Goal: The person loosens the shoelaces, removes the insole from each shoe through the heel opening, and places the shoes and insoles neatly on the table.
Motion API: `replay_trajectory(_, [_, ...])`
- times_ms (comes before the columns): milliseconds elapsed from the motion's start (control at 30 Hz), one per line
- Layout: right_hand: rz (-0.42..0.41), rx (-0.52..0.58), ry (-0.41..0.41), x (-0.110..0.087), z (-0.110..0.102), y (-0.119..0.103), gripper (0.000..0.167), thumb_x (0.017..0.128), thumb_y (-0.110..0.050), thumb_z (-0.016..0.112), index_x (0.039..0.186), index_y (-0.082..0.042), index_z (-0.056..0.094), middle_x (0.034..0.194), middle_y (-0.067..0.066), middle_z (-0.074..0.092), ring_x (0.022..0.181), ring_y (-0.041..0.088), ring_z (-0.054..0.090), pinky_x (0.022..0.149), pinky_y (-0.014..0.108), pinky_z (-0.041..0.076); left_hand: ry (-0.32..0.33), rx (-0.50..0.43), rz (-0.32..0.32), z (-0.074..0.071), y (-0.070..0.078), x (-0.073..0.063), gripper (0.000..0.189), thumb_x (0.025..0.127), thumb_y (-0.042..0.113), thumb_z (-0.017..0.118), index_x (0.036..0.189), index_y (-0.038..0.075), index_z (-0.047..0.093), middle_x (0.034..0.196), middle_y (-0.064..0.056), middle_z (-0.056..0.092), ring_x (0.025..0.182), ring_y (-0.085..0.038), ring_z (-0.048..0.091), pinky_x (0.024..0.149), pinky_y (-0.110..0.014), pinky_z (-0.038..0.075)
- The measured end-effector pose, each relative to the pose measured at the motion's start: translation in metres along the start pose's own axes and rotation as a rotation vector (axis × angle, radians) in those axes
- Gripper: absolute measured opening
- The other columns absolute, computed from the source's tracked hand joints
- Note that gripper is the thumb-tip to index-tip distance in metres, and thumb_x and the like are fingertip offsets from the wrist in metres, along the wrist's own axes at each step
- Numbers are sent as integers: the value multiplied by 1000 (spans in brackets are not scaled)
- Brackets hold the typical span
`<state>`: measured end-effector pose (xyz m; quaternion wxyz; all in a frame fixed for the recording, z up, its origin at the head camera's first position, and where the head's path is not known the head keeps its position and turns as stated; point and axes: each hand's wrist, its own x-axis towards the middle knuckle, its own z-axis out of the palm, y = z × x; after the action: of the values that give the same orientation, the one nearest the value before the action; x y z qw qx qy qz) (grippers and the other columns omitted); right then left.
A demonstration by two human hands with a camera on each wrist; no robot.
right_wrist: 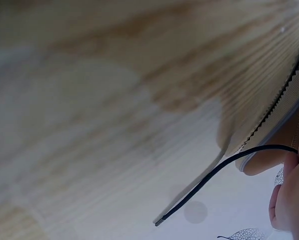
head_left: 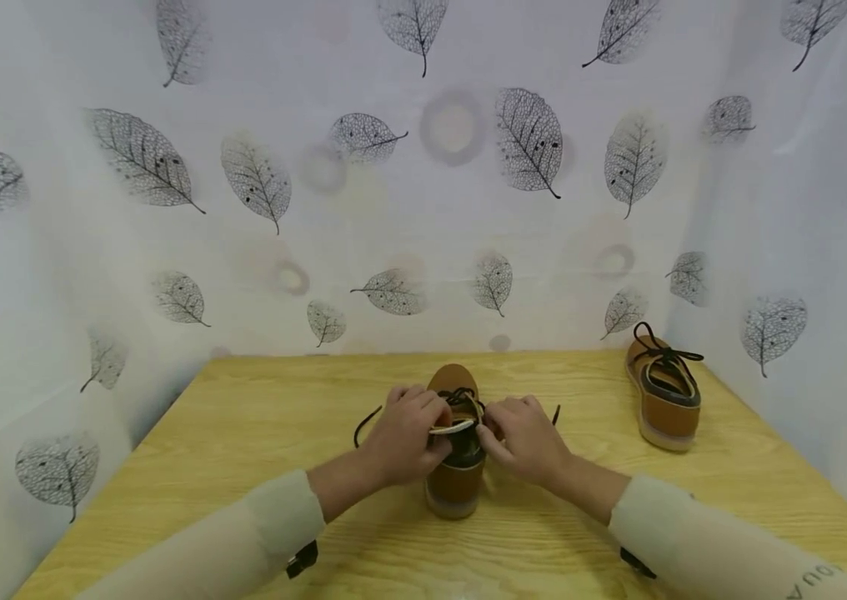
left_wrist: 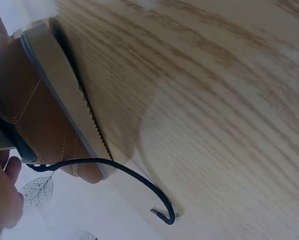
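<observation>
A brown shoe (head_left: 455,483) with a dark collar stands in front of me on the wooden table, toe pointing away. My left hand (head_left: 404,433) grips its pale-edged tongue (head_left: 455,428) between thumb and curled fingers. On the other side, my right hand (head_left: 524,437) pinches the right edge of the shoe opening by the eyelets. Black lace (head_left: 457,395) crosses the front of the opening. One loose lace end (left_wrist: 134,172) curves out to the left, and another lace end (right_wrist: 199,185) sticks out to the right. My fingers partly hide the opening.
A second brown shoe (head_left: 669,421), its black lace tied in a bow, stands at the back right of the table (head_left: 281,408). White curtains (head_left: 408,225) with leaf prints enclose the table at the back and sides.
</observation>
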<state>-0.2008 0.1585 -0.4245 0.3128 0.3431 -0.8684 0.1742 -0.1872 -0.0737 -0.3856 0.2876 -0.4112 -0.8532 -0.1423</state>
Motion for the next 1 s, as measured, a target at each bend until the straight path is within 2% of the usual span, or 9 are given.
replay_trajectory(100, [22,9,-10,-2,0,-1,22,91,-24,63,75,-24,49,65,-16,44,61,1,39,68,30,33,8,50,53,-4,0,3,18,78,18,73,85,19,57,84,7,57,81,-14,49,84,-39,36])
replay_trajectory(200, [35,14,-20,-2,0,-2,22,92,-25,63,75,-25,49,65,-17,42,60,0,38,68,29,32,55,94,129,-8,0,8,21,75,17,76,84,19,57,84,6,59,85,-16,52,85,-40,36])
replay_trajectory(267, [37,22,-21,-1,-1,-2,22,92,-24,62,74,-24,49,65,-16,43,60,0,38,68,29,32,82,103,150,-9,2,10,23,72,16,77,83,18,56,83,5,58,84,-16,53,85,-41,36])
replay_trajectory(400, [39,29,-12,2,-1,-3,21,91,-22,60,72,-23,49,63,-15,43,59,1,37,65,27,30,66,60,115,-5,7,7,24,71,14,73,83,18,53,83,5,55,79,-15,50,80,-38,34])
replay_trajectory(533, [42,48,-18,2,0,-2,22,92,-22,60,73,-23,49,63,-15,42,57,0,36,64,25,28,40,-56,51,0,6,3,23,73,9,72,83,15,52,79,4,51,70,-11,45,72,-31,34])
replay_trajectory(600, [43,63,-23,1,1,-2,23,92,-21,61,73,-23,49,63,-16,42,57,-2,35,64,25,28,40,-108,56,0,4,3,25,72,6,73,82,13,52,77,3,49,67,-10,42,67,-27,34])
replay_trajectory(700, [39,86,-29,0,2,-2,23,91,-20,61,72,-23,49,62,-16,41,56,-3,34,63,25,29,34,-140,121,-1,2,6,28,68,4,75,79,12,50,75,2,46,64,-8,36,60,-22,34])
replay_trajectory(767, [32,108,-31,-1,3,-3,22,91,-19,62,73,-22,50,61,-17,42,56,-4,35,63,25,30,39,-126,170,-3,2,7,31,66,5,77,77,13,49,75,3,46,65,-7,35,61,-21,34])
replay_trajectory(1000, [18,163,-49,1,2,-5,19,91,-18,61,75,-21,52,61,-16,43,54,-5,35,61,23,32,125,-110,302,-9,6,12,31,64,4,73,77,15,48,76,3,46,67,-8,37,62,-19,34])
